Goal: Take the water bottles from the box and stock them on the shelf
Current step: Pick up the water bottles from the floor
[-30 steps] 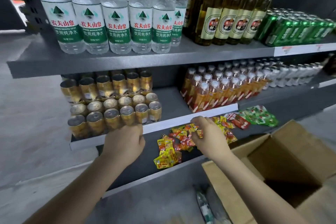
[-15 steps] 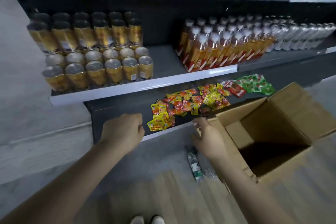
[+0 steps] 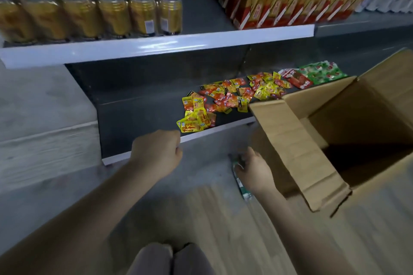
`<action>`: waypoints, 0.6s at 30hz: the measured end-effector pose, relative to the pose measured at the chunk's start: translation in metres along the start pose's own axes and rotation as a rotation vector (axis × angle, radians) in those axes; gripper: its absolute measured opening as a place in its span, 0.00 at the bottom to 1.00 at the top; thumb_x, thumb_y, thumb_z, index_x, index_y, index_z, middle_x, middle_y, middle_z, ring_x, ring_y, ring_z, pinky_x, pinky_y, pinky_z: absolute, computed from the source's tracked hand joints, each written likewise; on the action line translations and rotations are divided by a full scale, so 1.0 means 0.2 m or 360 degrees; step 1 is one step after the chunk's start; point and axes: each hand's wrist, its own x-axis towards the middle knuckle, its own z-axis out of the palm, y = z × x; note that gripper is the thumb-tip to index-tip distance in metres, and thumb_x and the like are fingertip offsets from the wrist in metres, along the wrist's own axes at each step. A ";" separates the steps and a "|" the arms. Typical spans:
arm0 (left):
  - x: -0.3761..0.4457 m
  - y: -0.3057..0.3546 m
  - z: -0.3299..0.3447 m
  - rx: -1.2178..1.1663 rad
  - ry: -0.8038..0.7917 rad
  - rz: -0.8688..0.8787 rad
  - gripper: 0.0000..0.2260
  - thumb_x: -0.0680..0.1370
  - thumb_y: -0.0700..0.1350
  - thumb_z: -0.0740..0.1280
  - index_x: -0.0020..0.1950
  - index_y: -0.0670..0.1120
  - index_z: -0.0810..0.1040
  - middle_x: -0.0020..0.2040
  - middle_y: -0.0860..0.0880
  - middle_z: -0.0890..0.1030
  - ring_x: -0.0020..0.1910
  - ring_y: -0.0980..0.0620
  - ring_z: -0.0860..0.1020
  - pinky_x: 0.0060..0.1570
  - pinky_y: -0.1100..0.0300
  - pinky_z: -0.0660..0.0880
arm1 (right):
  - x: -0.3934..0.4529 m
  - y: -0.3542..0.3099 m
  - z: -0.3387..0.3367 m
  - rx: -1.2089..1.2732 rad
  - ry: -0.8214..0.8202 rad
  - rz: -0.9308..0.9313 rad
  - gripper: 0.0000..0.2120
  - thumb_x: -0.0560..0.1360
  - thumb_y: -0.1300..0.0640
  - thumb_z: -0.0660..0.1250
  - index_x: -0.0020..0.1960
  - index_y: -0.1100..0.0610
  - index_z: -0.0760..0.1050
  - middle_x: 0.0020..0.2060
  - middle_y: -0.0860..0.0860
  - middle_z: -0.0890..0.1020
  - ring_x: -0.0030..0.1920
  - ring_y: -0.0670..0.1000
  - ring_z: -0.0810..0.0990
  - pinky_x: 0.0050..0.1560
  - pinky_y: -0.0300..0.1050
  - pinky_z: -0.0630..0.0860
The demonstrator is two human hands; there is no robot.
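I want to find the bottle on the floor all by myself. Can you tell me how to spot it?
Find the big open cardboard box standing on the floor at the right. Just left of its hanging front flap, the person's right hand reaches down to the floor. The water bottle lies on its side under that hand: clear with a green label, the only bottle on the floor rather than on a shelf.

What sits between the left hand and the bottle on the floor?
Head view: only bare grey floor lies between the left hand and the bottle, which the right hand partly covers.
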 end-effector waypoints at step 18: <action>0.19 0.13 1.09 -0.0056 -0.0136 0.0226 0.10 0.78 0.48 0.59 0.55 0.49 0.76 0.50 0.49 0.81 0.52 0.46 0.78 0.41 0.60 0.66 | 0.29 0.80 0.79 -0.0052 0.0157 0.0370 0.19 0.69 0.64 0.68 0.60 0.65 0.73 0.54 0.62 0.79 0.53 0.61 0.78 0.50 0.48 0.74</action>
